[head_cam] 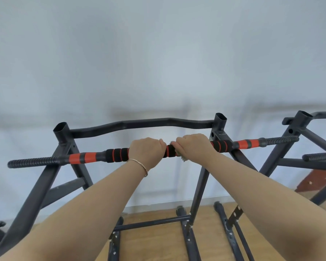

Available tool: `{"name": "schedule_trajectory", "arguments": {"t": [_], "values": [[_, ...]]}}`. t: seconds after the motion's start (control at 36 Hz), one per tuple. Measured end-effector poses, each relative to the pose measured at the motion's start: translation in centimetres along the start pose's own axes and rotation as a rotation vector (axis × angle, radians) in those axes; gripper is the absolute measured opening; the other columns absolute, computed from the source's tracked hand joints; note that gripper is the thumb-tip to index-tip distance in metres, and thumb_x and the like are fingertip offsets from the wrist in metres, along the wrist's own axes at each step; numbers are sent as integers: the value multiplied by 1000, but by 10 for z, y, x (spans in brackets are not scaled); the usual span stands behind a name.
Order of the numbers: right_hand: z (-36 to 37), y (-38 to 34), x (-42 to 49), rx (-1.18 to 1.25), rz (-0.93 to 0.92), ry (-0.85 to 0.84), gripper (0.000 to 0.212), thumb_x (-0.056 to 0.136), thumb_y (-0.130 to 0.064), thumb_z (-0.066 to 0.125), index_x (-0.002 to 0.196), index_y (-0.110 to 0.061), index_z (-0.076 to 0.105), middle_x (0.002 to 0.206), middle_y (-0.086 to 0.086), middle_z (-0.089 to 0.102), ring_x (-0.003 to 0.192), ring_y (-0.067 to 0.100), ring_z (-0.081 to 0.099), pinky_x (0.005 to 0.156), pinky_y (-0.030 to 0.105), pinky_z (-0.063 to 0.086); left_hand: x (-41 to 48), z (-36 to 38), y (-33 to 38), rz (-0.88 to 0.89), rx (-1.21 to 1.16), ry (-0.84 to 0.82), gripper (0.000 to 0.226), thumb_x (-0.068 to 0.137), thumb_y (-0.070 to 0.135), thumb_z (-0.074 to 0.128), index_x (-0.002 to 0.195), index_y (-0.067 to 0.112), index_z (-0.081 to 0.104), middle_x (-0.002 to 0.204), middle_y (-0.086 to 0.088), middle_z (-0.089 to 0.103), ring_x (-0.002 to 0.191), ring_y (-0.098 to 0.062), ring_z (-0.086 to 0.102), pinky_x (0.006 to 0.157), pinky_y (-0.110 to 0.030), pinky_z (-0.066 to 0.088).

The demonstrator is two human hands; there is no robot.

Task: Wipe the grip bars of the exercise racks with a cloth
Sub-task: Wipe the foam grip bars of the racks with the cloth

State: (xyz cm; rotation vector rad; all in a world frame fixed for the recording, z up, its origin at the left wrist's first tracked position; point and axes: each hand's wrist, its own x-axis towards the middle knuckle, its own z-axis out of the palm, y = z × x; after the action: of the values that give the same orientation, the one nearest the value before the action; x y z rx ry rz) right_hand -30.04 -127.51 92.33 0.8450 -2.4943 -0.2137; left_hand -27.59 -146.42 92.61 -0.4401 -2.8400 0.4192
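A long grip bar (94, 157) with black foam and orange bands runs across a dark metal exercise rack (45, 178). My left hand (146, 151) is closed around the bar near its middle; a thin bracelet circles that wrist. Right beside it, my right hand (193, 146) wraps the bar with a pale cloth (183, 157) pressed under the palm. Only a small frayed corner of the cloth shows below the hand. A short stretch of black foam is visible between the two hands.
A curved black bar (139, 124) spans the rack's top behind the grip bar. A second rack (297, 140) stands to the right, with its own ribbed handle (320, 156). Below lie a wooden floor (158, 238) and the rack's base tubes; a pale wall stands behind.
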Motion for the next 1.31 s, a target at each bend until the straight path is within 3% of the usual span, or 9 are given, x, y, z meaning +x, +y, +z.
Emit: {"name": "schedule_trajectory", "arguments": {"t": [0.14, 0.31, 0.47, 0.67, 0.78, 0.83, 1.03, 1.14, 1.31], "values": [[-5, 6, 31, -96, 67, -408, 26, 103, -30, 40, 94, -11, 55, 75, 0, 55, 70, 25, 49, 68, 37, 51, -6, 1, 3, 13, 17, 47, 10, 88, 10, 47, 84, 18, 42, 62, 2, 43, 55, -21, 51, 52, -26, 39], [-7, 17, 43, 144, 336, -577, 34, 101, -23, 42, 72, -9, 52, 69, 3, 48, 63, 18, 48, 57, 29, 39, -9, 0, 5, -3, 7, 61, 11, 86, 10, 49, 91, 19, 52, 59, 3, 35, 58, -21, 52, 55, -26, 43], [-22, 40, 0, 311, 250, -313, 24, 102, -28, 46, 102, -18, 69, 99, -7, 66, 97, 21, 61, 79, 35, 49, -5, -3, 5, -18, 7, 38, 15, 84, 7, 51, 93, 18, 50, 65, 3, 43, 62, -20, 52, 53, -28, 38], [-2, 33, -36, 173, 206, -179, 61, 87, -73, 34, 117, -26, 57, 95, -7, 59, 77, 23, 56, 72, 31, 35, 10, -11, 9, 52, -23, -70, 27, 83, 12, 59, 104, 17, 42, 70, 0, 50, 61, -19, 52, 49, -29, 38], [5, 33, -30, 18, 98, -154, 29, 89, -32, 70, 115, -20, 64, 85, 1, 60, 71, 25, 60, 52, 34, 47, 7, -7, 9, 71, 5, -30, 17, 87, 12, 53, 98, 16, 40, 67, 0, 51, 60, -20, 54, 51, -29, 43], [4, 33, -27, -53, 92, -244, 54, 74, -11, 82, 124, -19, 64, 82, 2, 61, 63, 25, 61, 43, 28, 38, 6, -4, 10, 74, 15, -5, 17, 88, 11, 50, 101, 18, 42, 66, 0, 49, 60, -21, 54, 52, -29, 43], [-25, 38, 11, -13, 147, -482, 30, 106, -27, 38, 121, -11, 59, 80, -1, 53, 80, 23, 57, 76, 39, 55, 2, -2, 9, 75, 29, 36, 9, 88, 9, 49, 94, 16, 49, 61, 3, 41, 57, -20, 51, 50, -27, 40], [-24, 30, 11, 52, 200, -266, 44, 103, -18, 40, 146, -12, 37, 111, 4, 61, 92, 25, 60, 75, 34, 48, 0, -4, -11, 22, 4, 9, 16, 88, 10, 56, 101, 16, 51, 68, 3, 40, 66, -19, 52, 57, -30, 47], [-11, -18, -2, 285, 160, -59, 42, 100, -54, 33, 114, -27, 63, 94, -7, 66, 84, 20, 61, 74, 43, 52, -9, 1, -34, -56, 11, -90, 19, 87, 13, 56, 103, 18, 47, 70, 1, 48, 67, -20, 54, 58, -31, 46]]}}
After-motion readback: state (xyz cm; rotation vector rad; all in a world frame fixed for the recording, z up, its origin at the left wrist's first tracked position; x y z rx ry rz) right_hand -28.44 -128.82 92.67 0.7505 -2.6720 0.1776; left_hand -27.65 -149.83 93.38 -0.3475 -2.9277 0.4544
